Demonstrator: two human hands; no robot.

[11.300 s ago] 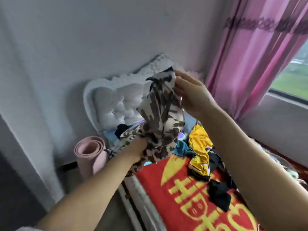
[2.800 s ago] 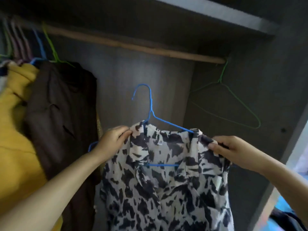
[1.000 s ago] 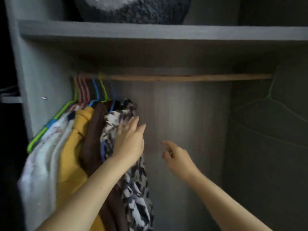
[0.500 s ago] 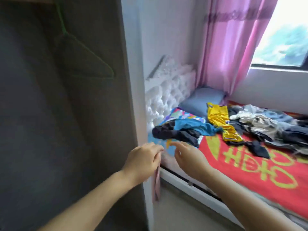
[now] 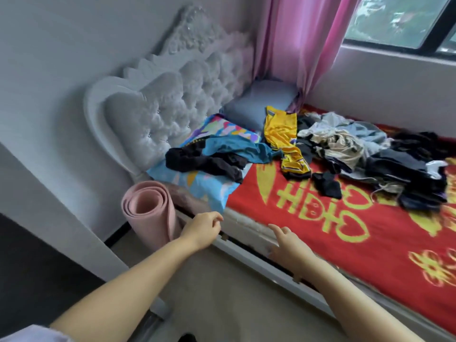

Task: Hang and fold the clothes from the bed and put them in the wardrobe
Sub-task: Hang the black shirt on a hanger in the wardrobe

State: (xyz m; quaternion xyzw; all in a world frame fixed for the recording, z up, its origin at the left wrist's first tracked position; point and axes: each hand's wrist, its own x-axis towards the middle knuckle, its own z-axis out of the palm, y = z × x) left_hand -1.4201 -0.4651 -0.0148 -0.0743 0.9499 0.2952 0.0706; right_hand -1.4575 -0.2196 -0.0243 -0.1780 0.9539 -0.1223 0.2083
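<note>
On one bed [image 5: 320,233], two pillows, two empty hands.

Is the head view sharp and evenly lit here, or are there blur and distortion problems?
Head view: daylight from the window lights the bed well; slight motion blur softens the clothes pile and both hands; wide-angle lens bends the headboard; lower-left corner dark.

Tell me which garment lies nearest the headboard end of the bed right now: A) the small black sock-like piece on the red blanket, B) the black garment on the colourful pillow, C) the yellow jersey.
B: the black garment sprawls across the colourful pillow, right by the tufted headboard.
</note>
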